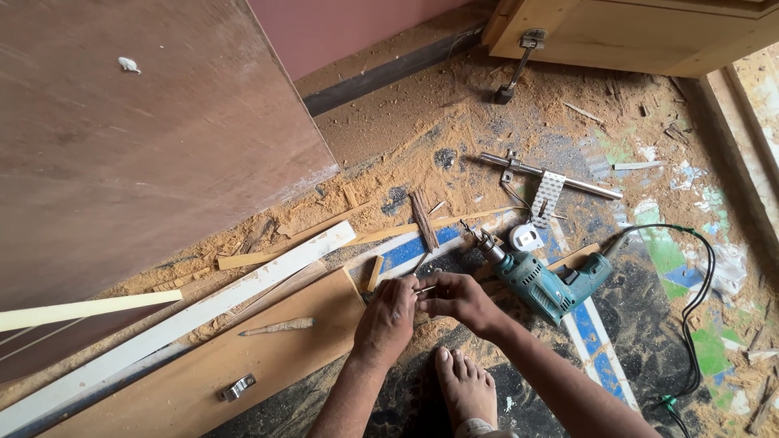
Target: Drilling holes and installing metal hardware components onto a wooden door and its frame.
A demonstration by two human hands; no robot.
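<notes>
From my seat, the biggest thing in view was the brown panel (122, 154), leaning across the whole far left of the scene. At the far right stood a pale wooden cabinet (649, 32), its underside just clear of the sawdust floor (389, 130), with a metal stay (519, 65) slanting down from it. Near left lay a plywood board (243, 365) carrying a small metal bracket (237, 388) and a wood sliver (278, 327), and a long white strip (178, 324) ran diagonally along the board's far edge. A black cord (704, 308) looped down the right side to the teal drill (542, 280), which lay on the floor just right of my hands, its chuck pointing far-left. Beyond the drill I saw a steel rod (548, 176) with a perforated plate (548, 197) touching it, and a small white reel (526, 237) near the chuck. My bare foot (464, 385) rested at the near edge, under my wrists. My left hand (387, 318) was curled, fingertips pinched on a thin metal bit (426, 288); my right hand (456, 297) met it from the right, fingers closed on the same bit. The bit sat between the two hands, just above the floor and close to the board's right corner.
</notes>
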